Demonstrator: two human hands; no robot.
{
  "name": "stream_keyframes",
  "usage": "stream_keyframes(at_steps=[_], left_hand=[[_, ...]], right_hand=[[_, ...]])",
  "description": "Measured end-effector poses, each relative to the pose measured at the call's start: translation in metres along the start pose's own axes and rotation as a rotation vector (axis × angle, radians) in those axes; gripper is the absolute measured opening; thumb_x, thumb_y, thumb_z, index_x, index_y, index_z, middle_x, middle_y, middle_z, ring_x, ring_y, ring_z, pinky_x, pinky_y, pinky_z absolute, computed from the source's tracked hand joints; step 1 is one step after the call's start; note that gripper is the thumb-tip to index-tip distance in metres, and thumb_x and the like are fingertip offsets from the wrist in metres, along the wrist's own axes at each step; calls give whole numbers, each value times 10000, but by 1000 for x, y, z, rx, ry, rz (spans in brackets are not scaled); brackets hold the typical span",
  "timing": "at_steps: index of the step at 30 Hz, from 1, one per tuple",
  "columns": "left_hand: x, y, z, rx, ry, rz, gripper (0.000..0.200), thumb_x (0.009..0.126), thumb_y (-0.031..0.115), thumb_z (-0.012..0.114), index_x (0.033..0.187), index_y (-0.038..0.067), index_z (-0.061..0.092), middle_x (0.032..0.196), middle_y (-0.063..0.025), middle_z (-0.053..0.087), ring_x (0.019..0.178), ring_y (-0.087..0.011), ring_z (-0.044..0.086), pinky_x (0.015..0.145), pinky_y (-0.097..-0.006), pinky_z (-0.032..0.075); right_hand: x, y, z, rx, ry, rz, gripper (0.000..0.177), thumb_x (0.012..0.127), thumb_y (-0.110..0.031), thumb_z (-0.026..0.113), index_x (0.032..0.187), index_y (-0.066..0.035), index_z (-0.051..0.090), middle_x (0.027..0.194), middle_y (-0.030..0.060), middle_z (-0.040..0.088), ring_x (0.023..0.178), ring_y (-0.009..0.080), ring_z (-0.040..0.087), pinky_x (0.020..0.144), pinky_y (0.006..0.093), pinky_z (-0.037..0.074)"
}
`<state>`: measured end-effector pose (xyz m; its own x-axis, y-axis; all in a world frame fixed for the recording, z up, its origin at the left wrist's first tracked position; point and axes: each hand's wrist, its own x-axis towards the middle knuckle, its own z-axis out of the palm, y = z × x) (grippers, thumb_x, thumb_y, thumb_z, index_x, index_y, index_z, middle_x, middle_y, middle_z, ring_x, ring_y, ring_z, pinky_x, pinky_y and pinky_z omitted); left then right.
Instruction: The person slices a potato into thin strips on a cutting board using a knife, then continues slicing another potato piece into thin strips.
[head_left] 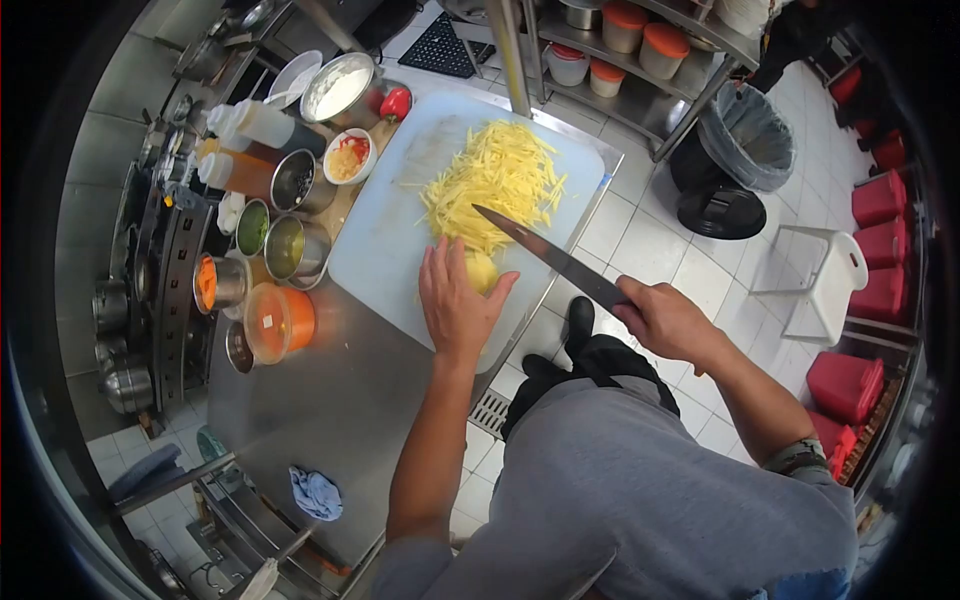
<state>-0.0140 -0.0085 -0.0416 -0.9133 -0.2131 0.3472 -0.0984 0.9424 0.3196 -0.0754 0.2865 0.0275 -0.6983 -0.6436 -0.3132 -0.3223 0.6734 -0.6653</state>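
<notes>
My right hand (pixel 665 320) is closed around the handle of a large kitchen knife (pixel 555 258). Its blade points up and left, the tip over the near edge of a heap of thin yellow strips (pixel 495 180) that look like cut potato. On the light blue cutting board (pixel 385 235), my left hand (pixel 460 305) lies with fingers stretched and thumb spread. Between that thumb and the fingers sits a yellow potato piece (pixel 481 270), partly covered by the hand. Whether the fingers press on it is hard to see.
Left of the board stand a bowl of chopped food (pixel 350 157), a red pepper (pixel 396 104), squeeze bottles (pixel 235 172), metal pots (pixel 297 247) and an orange-filled tub (pixel 280 322). A blue cloth (pixel 316 493) lies on the steel table (pixel 330 410). A lined bin (pixel 745 140) stands at right.
</notes>
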Motion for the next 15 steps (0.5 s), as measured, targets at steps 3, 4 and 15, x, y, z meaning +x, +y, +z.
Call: stream_keyframes(at_steps=[3,4,15], left_hand=[[-2,0,8,-17,-38,-85,648,840,366,837,1309,-6,589,1297,-214,607,1248,-421,545,1074,-534,445],[-5,2,10,-19,-51,-100,618,841,345,832,1291,-4,592,1271,-207,613,1230,-417,552,1065,-533,448],[-5,23,15,215,19,-242,441,881,302,753,1224,55,625,1158,-158,641,1155,-371,580,1037,-525,414]], right_hand=[[-1,13,-1,65,20,5,167,1012,-184,612,1041,-32,549,734,219,648,753,455,651,686,547,483],[-2,17,-2,61,14,15,165,1011,-183,612,1041,-33,551,734,218,648,755,454,652,687,546,484],[19,39,-22,10,-196,3,178,997,-180,606,1132,-72,565,824,214,676,842,439,665,746,549,507]])
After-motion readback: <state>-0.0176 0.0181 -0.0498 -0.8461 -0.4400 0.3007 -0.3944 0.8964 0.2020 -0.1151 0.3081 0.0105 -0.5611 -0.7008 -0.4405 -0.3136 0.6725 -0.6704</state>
